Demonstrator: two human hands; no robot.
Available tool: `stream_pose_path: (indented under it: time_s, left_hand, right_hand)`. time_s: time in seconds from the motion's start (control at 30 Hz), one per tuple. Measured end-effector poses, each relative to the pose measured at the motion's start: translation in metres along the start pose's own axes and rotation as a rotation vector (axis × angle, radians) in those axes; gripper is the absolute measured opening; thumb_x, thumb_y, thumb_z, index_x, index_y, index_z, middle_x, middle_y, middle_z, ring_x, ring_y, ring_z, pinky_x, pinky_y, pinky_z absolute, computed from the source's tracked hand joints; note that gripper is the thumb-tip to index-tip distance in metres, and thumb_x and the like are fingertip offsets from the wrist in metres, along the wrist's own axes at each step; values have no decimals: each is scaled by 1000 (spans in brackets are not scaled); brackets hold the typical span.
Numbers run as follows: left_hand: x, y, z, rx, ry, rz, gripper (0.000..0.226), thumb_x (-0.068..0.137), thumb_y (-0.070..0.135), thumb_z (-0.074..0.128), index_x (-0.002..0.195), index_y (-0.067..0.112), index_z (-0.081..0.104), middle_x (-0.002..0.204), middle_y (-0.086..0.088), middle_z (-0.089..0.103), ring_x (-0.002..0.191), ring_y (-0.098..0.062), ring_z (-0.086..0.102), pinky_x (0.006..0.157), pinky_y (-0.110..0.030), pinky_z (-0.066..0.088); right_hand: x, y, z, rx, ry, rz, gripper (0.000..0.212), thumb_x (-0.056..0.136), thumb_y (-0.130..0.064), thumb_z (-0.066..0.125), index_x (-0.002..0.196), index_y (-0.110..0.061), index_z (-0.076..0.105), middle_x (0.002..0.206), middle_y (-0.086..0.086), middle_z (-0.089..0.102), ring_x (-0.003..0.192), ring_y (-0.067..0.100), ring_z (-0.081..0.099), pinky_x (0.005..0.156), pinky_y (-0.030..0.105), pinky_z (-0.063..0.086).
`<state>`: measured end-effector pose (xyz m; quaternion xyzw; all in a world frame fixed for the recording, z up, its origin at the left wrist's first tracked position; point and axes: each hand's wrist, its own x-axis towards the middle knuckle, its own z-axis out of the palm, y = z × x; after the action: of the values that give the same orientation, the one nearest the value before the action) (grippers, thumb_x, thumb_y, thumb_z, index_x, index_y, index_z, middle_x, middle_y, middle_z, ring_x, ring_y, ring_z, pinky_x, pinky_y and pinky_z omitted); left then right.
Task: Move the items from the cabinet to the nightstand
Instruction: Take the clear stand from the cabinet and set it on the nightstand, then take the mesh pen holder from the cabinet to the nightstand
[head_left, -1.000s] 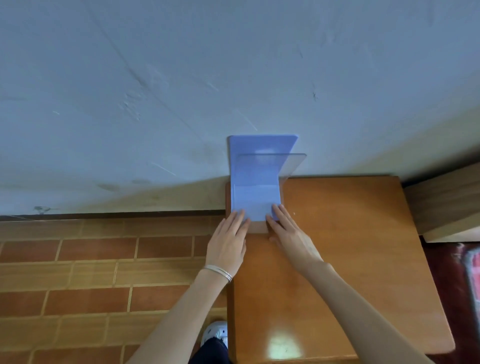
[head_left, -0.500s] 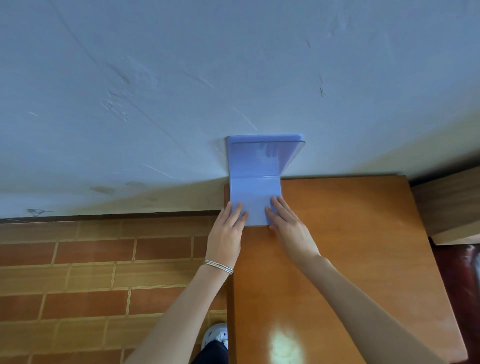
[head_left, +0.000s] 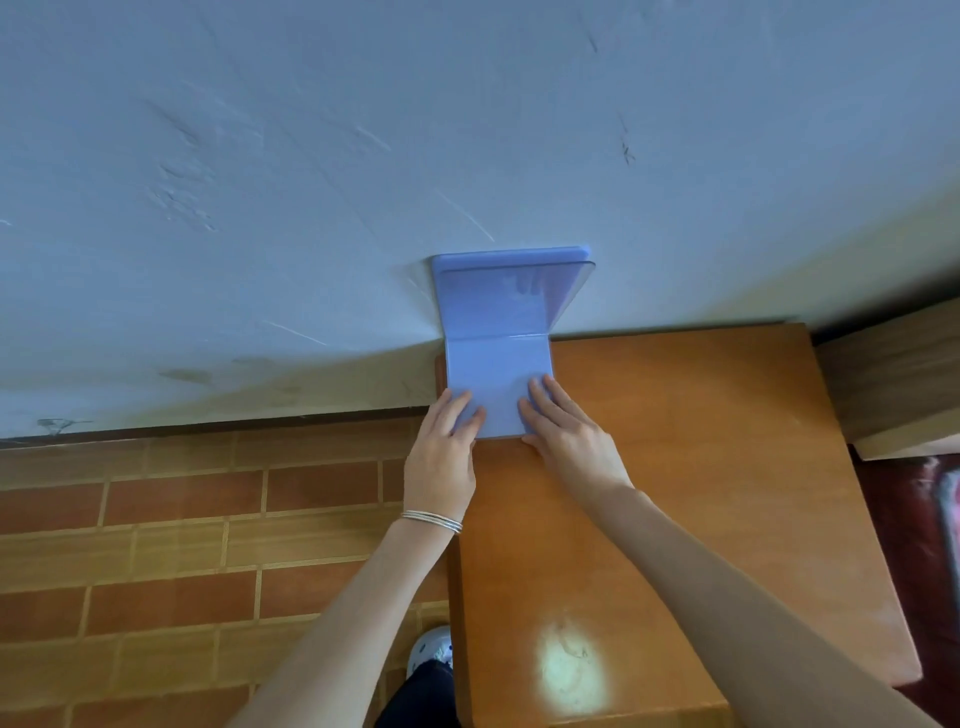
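Observation:
A light purple L-shaped stand sits at the back left corner of the orange wooden nightstand. Its upright panel leans flat against the white wall, with a clear sheet in front of it. Its flat base lies on the nightstand top. My left hand rests with straight fingers on the base's near left corner. My right hand presses straight fingers on the base's near right corner.
The white wall rises right behind the nightstand. Brown brick-pattern floor tiles lie to the left. A wooden piece of furniture stands at the right, with dark red floor below it. My shoe shows by the nightstand's left edge.
The stand slid back until its upright panel met the wall, and the clear sheet closed up against the purple panel. Both hands followed it forward.

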<state>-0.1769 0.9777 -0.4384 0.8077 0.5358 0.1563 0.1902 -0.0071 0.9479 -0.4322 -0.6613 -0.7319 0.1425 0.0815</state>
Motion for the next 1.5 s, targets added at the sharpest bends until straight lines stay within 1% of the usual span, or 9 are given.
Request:
stream_pose_path:
  time_s: [0.07,0.1,0.2,0.3,0.43,0.6,0.77,1.1,1.5]
  left_hand:
    - [7,5,-16,143,-126,11,43,74,1,74,115,9,65,126,-10,58,120,-29,51,94,-38,46]
    - [12,10,-26,223,-220,31,43,81,6,69,123,13,59,134,-7,51,127,-26,43,103,-38,38]
    - [26,32,-57,404,-381,121,49,91,22,56,137,19,42,148,-5,30,138,-24,20,112,-37,16]
    - [28,68,-91,399,-374,171,54,87,25,57,138,16,43,149,-9,32,140,-30,20,113,-45,16]
    - [23,142,-149,239,-242,373,56,65,18,77,118,10,63,126,-16,57,122,-39,48,100,-58,35]
    - [14,241,-216,169,-136,693,52,76,30,67,126,17,59,132,-10,56,124,-33,47,103,-54,32]
    - [0,342,-248,100,-226,1039,52,84,41,42,129,20,56,132,-9,55,124,-31,47,104,-53,32]
    - [-131,457,-276,-72,-423,1720,56,83,45,39,129,17,55,129,-12,57,125,-32,47,103,-57,34]
    - [-396,435,-340,-278,-724,2381,51,80,44,42,121,22,63,119,-4,64,113,-28,58,98,-50,41]
  right_hand:
    - [8,1,-15,9,-112,10,44,83,-11,68,125,-7,56,141,10,45,135,24,35,92,43,50]
    - [12,2,-25,-10,-201,11,44,90,-15,59,132,-9,48,148,7,34,140,21,22,107,39,34]
    - [12,-6,-68,-72,-329,19,49,97,-24,46,142,-12,33,153,8,21,143,20,6,114,35,5]
    - [-11,-9,-122,-43,-104,41,52,91,-21,56,139,-11,39,149,11,32,141,23,19,114,36,9]
    - [-69,-5,-211,-149,77,112,60,75,-18,74,131,-10,51,136,12,51,130,27,42,108,45,25]
    - [-164,-8,-307,-283,155,371,65,81,-31,70,137,-12,43,141,9,46,133,25,38,108,49,33]
    - [-272,-43,-363,-299,287,652,54,90,-37,51,138,-14,42,141,7,46,132,23,38,109,47,31]
    - [-447,-208,-365,-309,488,1362,55,91,-42,40,138,-14,42,142,7,44,135,22,35,110,46,26]
    - [-570,-499,-303,-277,489,2127,50,89,-42,41,133,-18,49,133,5,54,127,22,46,105,44,36]
